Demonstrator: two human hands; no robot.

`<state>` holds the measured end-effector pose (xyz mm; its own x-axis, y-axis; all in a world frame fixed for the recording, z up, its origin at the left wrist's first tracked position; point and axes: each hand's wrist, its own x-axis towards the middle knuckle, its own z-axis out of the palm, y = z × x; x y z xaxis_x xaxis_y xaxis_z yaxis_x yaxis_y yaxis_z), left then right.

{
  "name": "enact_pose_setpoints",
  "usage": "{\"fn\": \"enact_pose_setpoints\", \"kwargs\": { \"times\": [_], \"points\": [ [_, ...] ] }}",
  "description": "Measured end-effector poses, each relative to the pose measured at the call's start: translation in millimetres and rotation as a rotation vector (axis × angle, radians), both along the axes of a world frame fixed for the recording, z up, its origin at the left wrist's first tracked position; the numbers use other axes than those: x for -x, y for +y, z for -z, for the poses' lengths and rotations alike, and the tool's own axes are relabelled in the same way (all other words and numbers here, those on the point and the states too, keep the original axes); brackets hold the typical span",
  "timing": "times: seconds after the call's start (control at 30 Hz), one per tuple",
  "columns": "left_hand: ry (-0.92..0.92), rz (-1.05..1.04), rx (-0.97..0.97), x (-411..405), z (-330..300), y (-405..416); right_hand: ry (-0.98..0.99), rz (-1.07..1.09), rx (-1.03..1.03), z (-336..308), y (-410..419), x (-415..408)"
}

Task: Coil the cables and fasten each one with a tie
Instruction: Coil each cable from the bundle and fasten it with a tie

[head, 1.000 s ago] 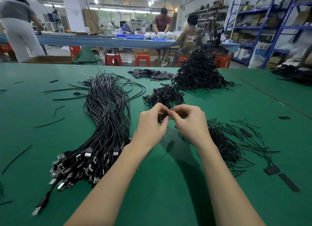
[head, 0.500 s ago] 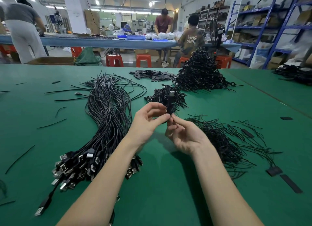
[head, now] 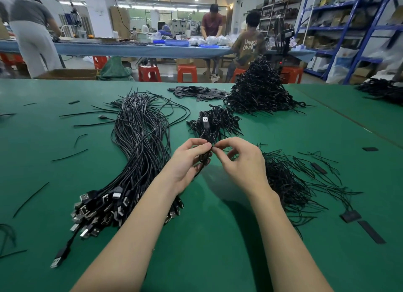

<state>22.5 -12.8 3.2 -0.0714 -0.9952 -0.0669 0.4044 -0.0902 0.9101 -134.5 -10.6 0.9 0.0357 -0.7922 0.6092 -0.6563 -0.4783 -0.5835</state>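
Both hands over desk's mid: left hand (head: 185, 161) grips coiled cable (head: 206, 137), right hand (head: 237, 158) pinches tie at its waist; looks light, springy, so pinch w/ firm hold mid-coil.

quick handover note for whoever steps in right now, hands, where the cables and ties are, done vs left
Left hand: grips a coiled black USB cable, plug up.
Right hand: pinches at the coil's middle; the tie itself is too small to make out.
Done: small heap of tied black coils and tall black pile behind.
Left: long bundle of loose black cables on the left of the green table; thin black ties lie right.
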Motion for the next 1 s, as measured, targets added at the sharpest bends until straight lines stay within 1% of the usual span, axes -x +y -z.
{"fn": "enact_pose_setpoints", "kwargs": {
  "times": [0.03,0.07,0.1,0.17,0.23,0.27,0.3,0.33,0.37,0.43,0.47,0.53,0.6,0.67,0.73,0.87,0.9,0.93,0.97,1.0],
  "points": [
    [-0.01,0.0,0.008,-0.4,1.6,1.1,-0.072,-0.023,-0.071,0.9,-0.9,-0.5],
    [-0.021,0.0,0.023,-1.4,3.4,3.2,-0.201,-0.076,-0.191,1.0,-1.9,-1.7],
    [-0.033,0.002,0.05,-2.4,4.9,6.0,-0.371,-0.154,-0.347,-1.1,-2.4,-2.5],
    [-0.094,0.012,0.138,-4.5,7.1,12.5,-0.739,-0.306,-0.73,-9.6,-1.1,-0.8],
    [-0.117,0.037,0.228,-6.1,6.5,18.0,-1.158,-0.507,-1.123,-14.4,2.0,-1.0],
    [-0.083,0.048,0.249,-6.3,6.1,18.9,-1.334,-0.583,-1.233,-14.8,3.8,-3.1],
    [-0.034,0.043,0.249,-5.5,5.8,19.2,-1.395,-0.618,-1.256,-13.6,5.4,-6.3],
    [0.0,0.014,0.23,-5.7,6.0,18.8,-1.307,-0.61,-1.206,-12.7,7.6,-9.6],
    [0.014,-0.034,0.195,-6.0,5.8,18.4,-1.083,-0.546,-1.078,-12.0,8.9,-11.7],
    [0.017,-0.108,0.109,-7.5,5.9,17.6,-0.601,-0.375,-0.714,-10.1,9.6,-9.2],
    [0.027,-0.127,0.074,-8.7,6.2,16.9,-0.424,-0.315,-0.544,-8.9,9.4,-5.6],
    [0.059,-0.135,0.032,-10.0,6.0,15.8,-0.166,-0.249,-0.262,-4.6,7.5,0.1],
    [0.056,-0.119,0.018,-9.6,6.0,15.5,-0.032,-0.207,-0.109,0.0,7.8,-0.9],
    [0.034,-0.097,0.016,-7.8,6.4,15.1,0.002,-0.147,-0.044,3.6,8.7,-4.2],
    [0.022,-0.079,0.019,-7.4,7.2,14.7,-0.036,-0.12,-0.036,5.9,7.8,-4.9],
    [0.011,-0.011,0.029,-8.0,8.2,16.3,-0.177,-0.19,-0.157,5.2,5.3,-4.2],
    [0.024,-0.002,0.036,-7.8,8.2,17.0,-0.238,-0.225,-0.224,3.8,5.7,-6.2],
    [0.034,-0.002,0.048,-8.3,8.0,17.2,-0.343,-0.274,-0.328,1.6,6.2,-9.3],
    [0.038,-0.007,0.06,-9.1,7.5,17.4,-0.512,-0.329,-0.482,-1.7,6.6,-13.6],
    [0.04,-0.009,0.07,-10.3,6.8,17.7,-0.747,-0.4,-0.687,-6.2,8.1,-19.0]
  ]
}}
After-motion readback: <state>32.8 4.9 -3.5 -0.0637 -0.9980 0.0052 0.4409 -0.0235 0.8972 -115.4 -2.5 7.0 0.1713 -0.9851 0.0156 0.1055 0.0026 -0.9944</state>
